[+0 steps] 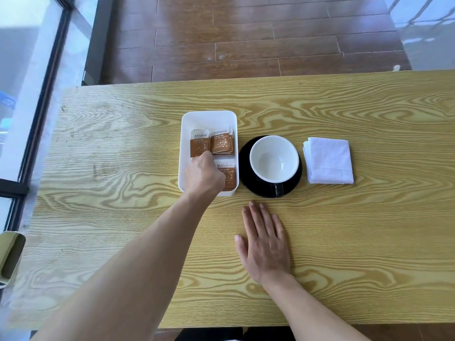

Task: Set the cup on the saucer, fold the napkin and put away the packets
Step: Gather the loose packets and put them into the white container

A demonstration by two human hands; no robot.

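Note:
A cup [274, 158], white inside and black outside, stands on a black saucer [246, 175] in the middle of the table. To its right lies a folded white napkin [328, 160]. Left of the saucer a white box [209, 118] holds several brown and white packets [221, 143]. My left hand [203, 174] reaches into the box with curled fingers, its fingertips on the near-left packet [199, 143]; whether it pinches that packet is hidden. My right hand [264, 242] rests flat on the table in front of the saucer, fingers straight.
The wooden table [123, 193] stretches wide to the left and right. A shiny metal object [9, 257] sits at the table's left edge. A window frame runs along the left, and wooden floor lies beyond the far edge.

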